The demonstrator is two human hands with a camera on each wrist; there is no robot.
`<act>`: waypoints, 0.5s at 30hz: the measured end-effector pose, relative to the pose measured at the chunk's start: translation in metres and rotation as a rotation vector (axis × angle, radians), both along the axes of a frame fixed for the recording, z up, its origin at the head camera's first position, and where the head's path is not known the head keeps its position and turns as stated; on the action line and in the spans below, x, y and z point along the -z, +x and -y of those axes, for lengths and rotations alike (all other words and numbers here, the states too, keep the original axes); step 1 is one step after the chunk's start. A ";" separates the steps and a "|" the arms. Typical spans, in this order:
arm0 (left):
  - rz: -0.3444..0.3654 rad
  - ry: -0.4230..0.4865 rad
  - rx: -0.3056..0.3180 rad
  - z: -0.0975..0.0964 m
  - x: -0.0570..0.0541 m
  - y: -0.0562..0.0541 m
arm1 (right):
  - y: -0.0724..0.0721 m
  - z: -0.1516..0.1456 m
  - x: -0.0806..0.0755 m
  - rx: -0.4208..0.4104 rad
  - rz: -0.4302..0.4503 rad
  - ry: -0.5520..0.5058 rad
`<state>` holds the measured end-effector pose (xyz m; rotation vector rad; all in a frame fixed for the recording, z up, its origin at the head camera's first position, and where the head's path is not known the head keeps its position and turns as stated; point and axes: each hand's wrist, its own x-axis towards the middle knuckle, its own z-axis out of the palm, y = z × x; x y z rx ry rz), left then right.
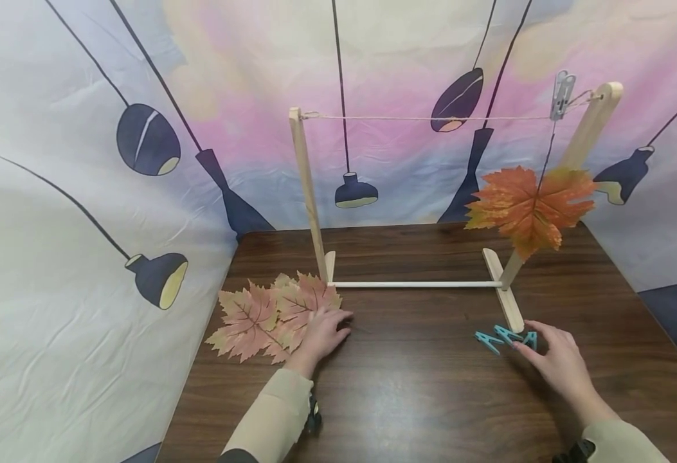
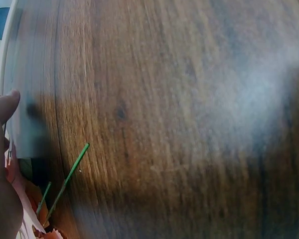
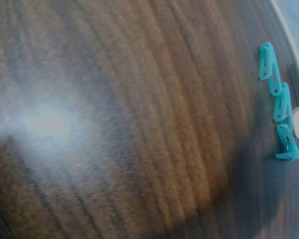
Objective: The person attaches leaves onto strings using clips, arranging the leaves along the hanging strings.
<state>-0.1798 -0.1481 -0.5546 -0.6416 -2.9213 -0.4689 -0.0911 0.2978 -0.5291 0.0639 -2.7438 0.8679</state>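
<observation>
Pink-and-cream artificial maple leaves (image 1: 249,316) lie overlapping on the left of the table. My left hand (image 1: 322,334) rests over their right edge, its fingers loosely bent. Green leaf stems (image 2: 67,181) stick out beside it in the left wrist view. Three turquoise clothespins (image 1: 507,335) stand in a row on the right. My right hand (image 1: 560,363) is at the rightmost one, with thumb and index finger spread around it. An orange maple leaf (image 1: 535,206) hangs by its stem from a grey clothespin (image 1: 561,95) on a string.
A wooden frame stands at the back, its left post (image 1: 308,193) and right post (image 1: 589,132) joined by the string (image 1: 396,118) above and a white rod (image 1: 413,284) below. The right foot (image 1: 508,305) reaches toward the clothespins. Printed fabric (image 1: 245,77) surrounds the brown wooden table (image 1: 407,386).
</observation>
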 end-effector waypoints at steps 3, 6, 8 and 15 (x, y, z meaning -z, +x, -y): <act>-0.001 -0.021 -0.003 0.001 0.000 0.000 | 0.002 0.002 0.004 -0.038 -0.023 0.017; -0.014 -0.032 -0.005 0.001 0.002 0.000 | 0.005 0.004 0.009 -0.062 -0.035 0.031; -0.034 -0.029 -0.007 0.001 0.003 0.000 | 0.005 0.005 0.011 -0.067 -0.034 0.037; -0.050 0.041 -0.048 0.001 0.001 -0.003 | 0.006 0.006 0.016 -0.066 -0.034 0.044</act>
